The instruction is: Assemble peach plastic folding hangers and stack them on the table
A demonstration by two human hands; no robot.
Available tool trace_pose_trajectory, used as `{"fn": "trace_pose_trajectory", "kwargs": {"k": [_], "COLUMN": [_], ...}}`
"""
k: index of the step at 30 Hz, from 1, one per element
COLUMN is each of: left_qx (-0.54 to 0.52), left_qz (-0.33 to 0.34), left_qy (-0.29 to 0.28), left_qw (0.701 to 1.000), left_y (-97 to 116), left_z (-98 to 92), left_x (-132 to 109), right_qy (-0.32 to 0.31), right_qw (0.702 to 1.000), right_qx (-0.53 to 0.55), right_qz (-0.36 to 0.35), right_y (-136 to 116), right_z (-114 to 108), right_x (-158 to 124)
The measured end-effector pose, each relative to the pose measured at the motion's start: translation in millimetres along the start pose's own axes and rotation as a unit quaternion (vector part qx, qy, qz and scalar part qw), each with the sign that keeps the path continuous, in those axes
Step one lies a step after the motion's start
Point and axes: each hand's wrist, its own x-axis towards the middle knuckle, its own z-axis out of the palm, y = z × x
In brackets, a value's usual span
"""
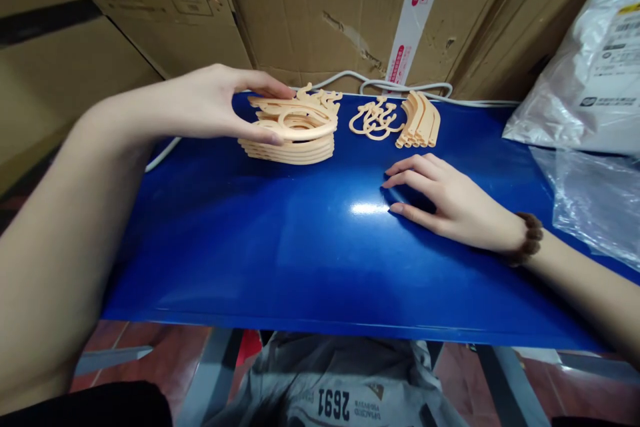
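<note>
Left forearm is closest; its fingers pinch stacked beige pieces, long axis crosswise; right hand has fingers parted.

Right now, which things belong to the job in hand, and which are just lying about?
Likely job things: stacked peach plastic frames; loose peach plastic hooks; curved peach plastic pieces.
Likely lying about: white cable; white plastic bag; brown cardboard box.

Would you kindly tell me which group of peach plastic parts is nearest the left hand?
The leftmost: the stack of looped pieces. The left hand is at its edge, while the middle hook cluster and curved tubes lie farther right.
</note>
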Motion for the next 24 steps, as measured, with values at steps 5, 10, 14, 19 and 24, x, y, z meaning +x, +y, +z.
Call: {"fn": "trace_pose_trajectory", "kwargs": {"k": [5, 10, 14, 19, 24], "left_qx": [-0.037, -0.049, -0.037, -0.016, 0.007], "left_qz": [-0.018, -0.029, -0.034, 0.001, 0.049], "left_qy": [-0.014, -0.026, -0.03, -0.029, -0.008], "left_qw": [0.999, 0.998, 0.998, 0.999, 0.999], "left_y": [-8.4, -5.8, -5.3, -9.8, -10.7], "left_z": [5.1, 5.0, 5.1, 5.1, 5.8], "left_x": [-0.6, -1.5, -1.6, -1.6, -2.3], "right_qy": [-0.006, -0.015, -0.019, -0.021, -0.022], "right_qw": [1.0, 1.0, 1.0, 1.0, 1.0], "right_qx": [0.005, 0.001, -0.001, -0.006, -0.01], "right_qz": [-0.003, -0.004, -0.006, -0.009, -0.007], "right_y": [3.2, 2.9, 3.3, 3.7, 3.7], "right_z": [1.0, -0.6, -1.2, -1.2, -0.6], "right_x": [-0.1, 0.5, -0.1, -0.2, 0.5]}}
